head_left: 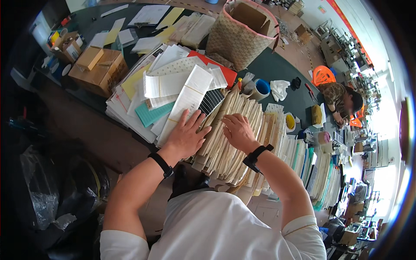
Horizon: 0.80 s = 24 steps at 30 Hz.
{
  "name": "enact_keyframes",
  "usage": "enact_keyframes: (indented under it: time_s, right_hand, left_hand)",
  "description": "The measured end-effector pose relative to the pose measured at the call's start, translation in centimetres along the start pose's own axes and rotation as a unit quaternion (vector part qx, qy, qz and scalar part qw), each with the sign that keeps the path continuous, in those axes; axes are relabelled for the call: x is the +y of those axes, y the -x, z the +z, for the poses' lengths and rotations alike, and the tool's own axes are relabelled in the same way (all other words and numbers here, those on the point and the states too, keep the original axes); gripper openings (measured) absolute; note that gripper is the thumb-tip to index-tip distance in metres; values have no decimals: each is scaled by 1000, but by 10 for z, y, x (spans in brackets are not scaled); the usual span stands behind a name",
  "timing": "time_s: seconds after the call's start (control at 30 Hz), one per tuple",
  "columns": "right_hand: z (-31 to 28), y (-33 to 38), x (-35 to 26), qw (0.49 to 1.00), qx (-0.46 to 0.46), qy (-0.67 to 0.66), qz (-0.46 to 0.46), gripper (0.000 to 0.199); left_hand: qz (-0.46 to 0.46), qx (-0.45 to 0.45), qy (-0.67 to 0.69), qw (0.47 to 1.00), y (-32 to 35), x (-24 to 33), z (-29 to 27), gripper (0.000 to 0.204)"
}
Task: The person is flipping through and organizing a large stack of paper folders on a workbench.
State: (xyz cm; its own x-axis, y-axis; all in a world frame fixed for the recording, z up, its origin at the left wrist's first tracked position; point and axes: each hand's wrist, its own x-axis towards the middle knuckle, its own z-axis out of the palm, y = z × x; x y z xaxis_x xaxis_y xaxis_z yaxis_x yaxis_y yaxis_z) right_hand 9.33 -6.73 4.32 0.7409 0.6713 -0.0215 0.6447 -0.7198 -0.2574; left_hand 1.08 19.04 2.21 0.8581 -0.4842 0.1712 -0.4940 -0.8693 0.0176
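Note:
My left hand (187, 133) lies flat with fingers spread on a leaning row of cream paper packets (225, 143) and the edge of a long white sheet (186, 102). My right hand (236, 130) rests on the same packets just to the right, fingers curled into the tops of the sheets, thumbing between them. Both wrists wear black bands. Neither hand has lifted anything.
Piles of white, yellow and teal papers (149, 86) lie left of the hands. Cardboard boxes (97, 69) stand at far left, a woven basket (242, 37) behind, a blue tape roll (261, 89) nearby. More stacked sheets (312, 167) run right. Another person (342, 99) works farther along the table.

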Motion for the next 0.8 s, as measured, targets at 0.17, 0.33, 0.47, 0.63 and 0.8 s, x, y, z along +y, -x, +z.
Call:
enact_keyframes:
  time_s: [0.17, 0.33, 0.47, 0.63, 0.8]
  right_hand:
    - [4, 1, -13, 998, 54, 40, 8, 44]
    - [10, 7, -13, 996, 85, 17, 24, 43]
    - [17, 28, -14, 995, 97, 12, -13, 47]
    - [30, 57, -26, 993, 98, -56, -29, 50]
    - [46, 65, -22, 985, 147, -88, -8, 52]
  left_hand:
    - [-14, -62, 36, 997, -2, 3, -12, 56]
    - [-10, -42, 51, 998, -1, 1, -10, 57]
    - [2, -38, 32, 999, -3, -1, -7, 57]
    - [4, -43, 11, 999, -4, -3, -8, 56]
    - [7, -81, -34, 996, -6, -5, -9, 57]
